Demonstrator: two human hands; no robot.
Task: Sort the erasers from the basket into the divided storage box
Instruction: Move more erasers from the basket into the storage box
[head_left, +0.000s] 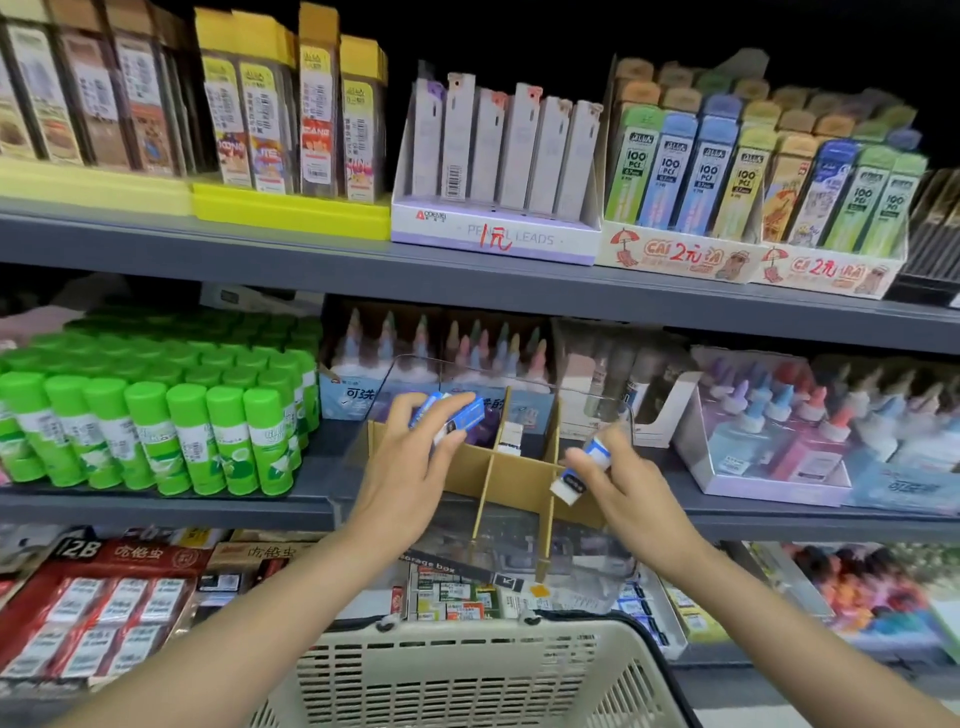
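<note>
**Both hands hold erasers over the divided box**

The left hand (410, 467) pinches blue-sleeved erasers (453, 413) between thumb and fingertips, just left of the frame's centre, above the left side of the divided storage box (470, 465). How many it holds I cannot tell; at least two sleeves show. The right hand (605, 475) grips more of the same erasers (582, 462), fingers curled round them: one points up, and one tilts down with its white end just beside the right-hand cardboard divider (550, 457).

The box is clear plastic with brown cardboard dividers and sits at the front edge of the middle shelf (166, 504), in the centre of the frame. One white-and-black eraser (510, 439) stands upright in a middle rear compartment.

At the bottom centre is the rim of a beige plastic basket (467, 670); its contents are hidden from this angle.

To the left of the box stand rows of green-capped glue sticks (156, 415). To the right are trays of liquid glue bottles (810, 431). Along the top shelf, in the upper part of the frame, are display boxes of pencil leads (498, 156).
</note>
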